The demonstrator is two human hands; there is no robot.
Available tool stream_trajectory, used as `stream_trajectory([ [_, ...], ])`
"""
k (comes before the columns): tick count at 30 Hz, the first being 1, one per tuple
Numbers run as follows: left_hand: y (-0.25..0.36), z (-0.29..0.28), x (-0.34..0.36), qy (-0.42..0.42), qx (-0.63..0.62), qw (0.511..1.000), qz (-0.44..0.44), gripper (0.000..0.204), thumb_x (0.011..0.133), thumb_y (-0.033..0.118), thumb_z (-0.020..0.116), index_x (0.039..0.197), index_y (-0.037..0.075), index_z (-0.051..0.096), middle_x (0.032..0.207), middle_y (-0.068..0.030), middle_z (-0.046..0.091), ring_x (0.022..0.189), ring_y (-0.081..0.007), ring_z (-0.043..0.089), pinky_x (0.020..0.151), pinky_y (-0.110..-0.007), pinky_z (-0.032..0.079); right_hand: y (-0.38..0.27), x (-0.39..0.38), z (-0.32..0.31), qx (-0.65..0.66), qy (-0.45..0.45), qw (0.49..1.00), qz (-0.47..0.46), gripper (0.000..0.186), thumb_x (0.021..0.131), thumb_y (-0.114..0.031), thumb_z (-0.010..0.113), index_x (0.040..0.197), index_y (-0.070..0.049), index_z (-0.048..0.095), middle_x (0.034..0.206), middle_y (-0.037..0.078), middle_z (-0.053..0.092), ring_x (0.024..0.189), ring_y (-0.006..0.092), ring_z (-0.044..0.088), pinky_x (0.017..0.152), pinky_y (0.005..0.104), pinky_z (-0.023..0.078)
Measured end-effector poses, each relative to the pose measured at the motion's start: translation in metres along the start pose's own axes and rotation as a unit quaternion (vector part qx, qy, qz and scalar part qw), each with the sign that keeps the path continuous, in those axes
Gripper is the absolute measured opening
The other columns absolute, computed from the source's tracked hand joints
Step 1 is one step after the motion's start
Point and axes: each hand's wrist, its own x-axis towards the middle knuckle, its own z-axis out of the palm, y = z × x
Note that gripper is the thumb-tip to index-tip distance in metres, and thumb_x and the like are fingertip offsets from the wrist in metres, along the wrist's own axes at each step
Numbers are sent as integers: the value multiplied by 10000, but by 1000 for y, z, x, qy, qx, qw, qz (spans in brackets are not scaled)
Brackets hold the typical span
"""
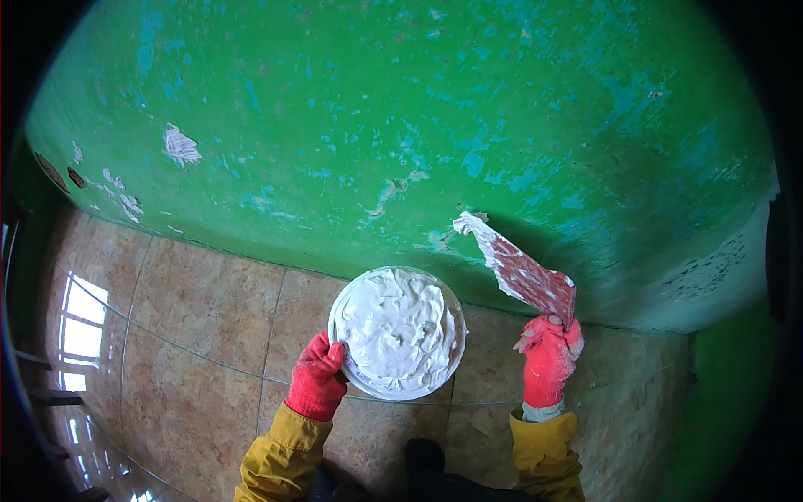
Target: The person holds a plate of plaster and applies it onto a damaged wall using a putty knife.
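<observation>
At centre-left, left hand (318, 378), red-gloved, fingers clamped on rim of round dish (396, 332) w/ white putty. At right, right hand (549, 350) grips red putty knife (519, 269); blade tip, white-smeared, touches green wall (351, 125). Near: tiled floor (192, 326).

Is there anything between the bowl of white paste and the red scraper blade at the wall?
No, the stretch is bare. In the head view only floor tile and the wall's green base show between the bowl and the scraper.
</observation>
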Motion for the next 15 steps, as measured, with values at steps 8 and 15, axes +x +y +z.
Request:
stream_trajectory([
  [8,1,-1,-1,-3,0,1000,0,296,845,154,529,1083,-12,476,1047,-85,570,951,-185,534,866,-314,392,-3,11,13,-88,8,996,-30,46,832,-90,472,854,-64,502,553,91,497,386,192,464,337,282,387],
  [15,6,-2,-4,-3,-12,1000,1,308,839,151,532,1089,-18,470,1073,-96,561,976,-199,527,882,-322,385,-8,15,1,-52,28,998,36,54,831,-102,495,880,-89,476,538,84,489,356,190,444,312,286,366],
])
